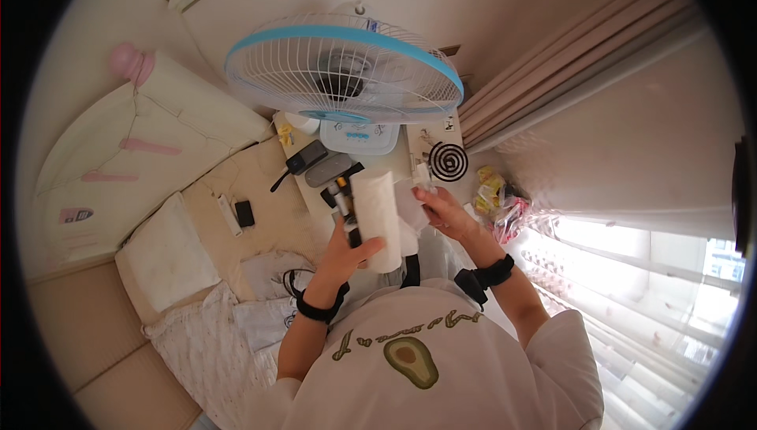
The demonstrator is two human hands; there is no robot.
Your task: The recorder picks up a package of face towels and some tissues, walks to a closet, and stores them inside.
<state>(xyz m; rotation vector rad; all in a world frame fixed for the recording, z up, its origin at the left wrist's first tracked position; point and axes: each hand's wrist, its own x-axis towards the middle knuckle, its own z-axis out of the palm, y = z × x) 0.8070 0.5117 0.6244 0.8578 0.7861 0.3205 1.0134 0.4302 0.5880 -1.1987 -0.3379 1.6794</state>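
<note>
My left hand (344,256) is wrapped round a thick white roll (376,213), which looks like a paper roll and stands tilted in front of me. The thumb lies across its lower side. To the right of the roll, my right hand (448,215) is closed, its fingers pinching a thin whitish sheet (409,207); whether that sheet belongs to the roll I cannot tell. Several small dark and yellow items (341,192) lie just left of the roll, partly hidden by it and by my left hand.
A blue-rimmed fan (343,31) rises over the small table. Around its base (359,137) lie a grey case (330,169), a dark pouch (307,157) and a black mosquito coil (447,161). A bed with a black phone (244,213) is left; plastic bags (505,209) sit right.
</note>
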